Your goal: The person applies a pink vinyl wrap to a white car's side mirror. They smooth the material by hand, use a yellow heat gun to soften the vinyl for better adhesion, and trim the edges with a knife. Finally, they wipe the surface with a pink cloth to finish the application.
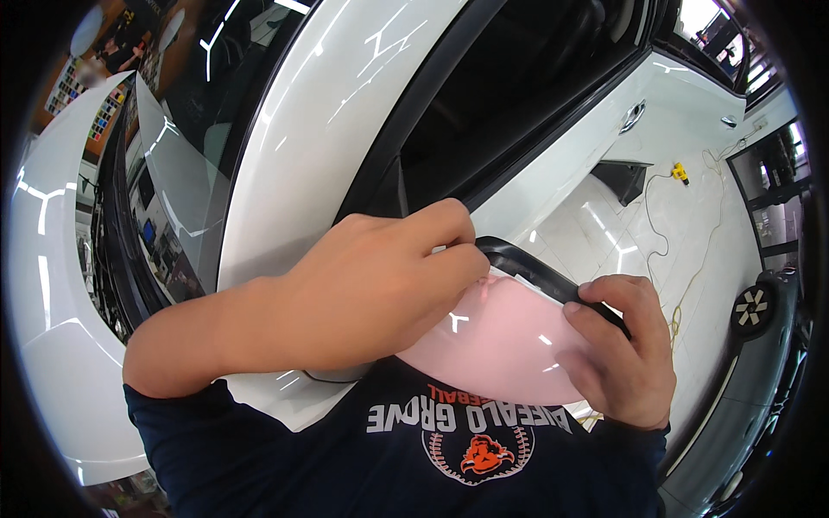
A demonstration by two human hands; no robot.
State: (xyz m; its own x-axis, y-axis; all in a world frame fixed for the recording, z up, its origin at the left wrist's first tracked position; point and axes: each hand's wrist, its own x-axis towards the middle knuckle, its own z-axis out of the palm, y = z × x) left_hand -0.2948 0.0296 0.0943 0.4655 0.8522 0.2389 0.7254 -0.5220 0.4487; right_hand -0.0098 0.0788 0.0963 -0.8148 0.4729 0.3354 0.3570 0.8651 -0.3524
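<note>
A pink, glossy film (509,341) covers the outer shell of a white car's side mirror, close in front of my chest. The black edge of the mirror housing (531,274) runs along the film's far side. My left hand (389,281) reaches across from the left, its fingers closed in a pinch on the film's edge, where the pink is puckered. On the other side, my right hand (626,350) curls its fingers over the black edge, gripping film against the mirror's outer end. My left fingertips are partly hidden.
The white car's front door (596,129) stands beyond the mirror, with the raised hood (52,259) at left. On the tiled floor lie a yellow corded tool (680,173) and a black angular panel (623,180). A dark car (760,388) is at right.
</note>
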